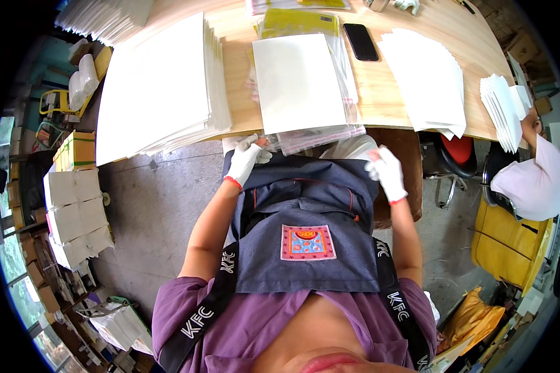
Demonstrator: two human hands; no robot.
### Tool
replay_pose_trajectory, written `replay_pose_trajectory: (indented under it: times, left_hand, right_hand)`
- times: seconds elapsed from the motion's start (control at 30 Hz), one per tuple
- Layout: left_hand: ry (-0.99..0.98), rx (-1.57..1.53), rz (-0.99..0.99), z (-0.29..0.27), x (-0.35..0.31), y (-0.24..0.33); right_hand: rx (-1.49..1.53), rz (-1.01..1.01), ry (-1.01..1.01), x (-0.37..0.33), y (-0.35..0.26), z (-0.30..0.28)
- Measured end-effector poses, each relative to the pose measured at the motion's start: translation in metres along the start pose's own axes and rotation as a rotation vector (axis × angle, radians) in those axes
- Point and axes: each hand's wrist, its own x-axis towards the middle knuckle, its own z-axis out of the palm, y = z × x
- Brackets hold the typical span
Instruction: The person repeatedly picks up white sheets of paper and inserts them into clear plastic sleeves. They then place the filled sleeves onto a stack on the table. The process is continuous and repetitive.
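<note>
My left hand (247, 160), in a white glove with bare fingertips, is at the table's front edge. Its curled fingers close at the left corner of a clear plastic bag (317, 138) that overhangs the edge. A blank white sheet (298, 81) lies on top of the bag pile. To the right, my right hand (387, 173), gloved the same way, hangs above my lap, apart from the table. Motion softens its bent fingers, and nothing shows clearly in them.
A tall stack of white sheets (162, 87) stands left of the bags. On the right lie a black phone (361, 42), a fanned white stack (423, 81) and smaller white cards (501, 112). Another person's arm (530, 127) reaches the table's right end. White bundles (74, 214) stand left on the floor.
</note>
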Motion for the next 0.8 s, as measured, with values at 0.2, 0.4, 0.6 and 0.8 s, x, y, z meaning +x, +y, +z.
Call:
replay_pose_trajectory:
  times: [0.2,0.4,0.6,0.8]
  left_hand:
    - [0.000,0.084,-0.068,-0.001,0.004,0.007]
    - [0.013,-0.004,-0.014,0.002,0.003,0.005]
    - [-0.053,0.079,0.082,-0.002,-0.004,0.009]
    - [0.146,0.823,0.516,-0.006,-0.017,0.013]
  right_hand:
    - [-0.813,-0.568,-0.318,0.051,-0.077,0.173]
    - [-0.507,-0.594,-0.488,0.073,-0.062,0.191]
    - [0.874,-0.093,0.191,0.040,0.014,-0.045]
    - [-1.608,0.502,-0.604,-0.073,0.076,-0.136]
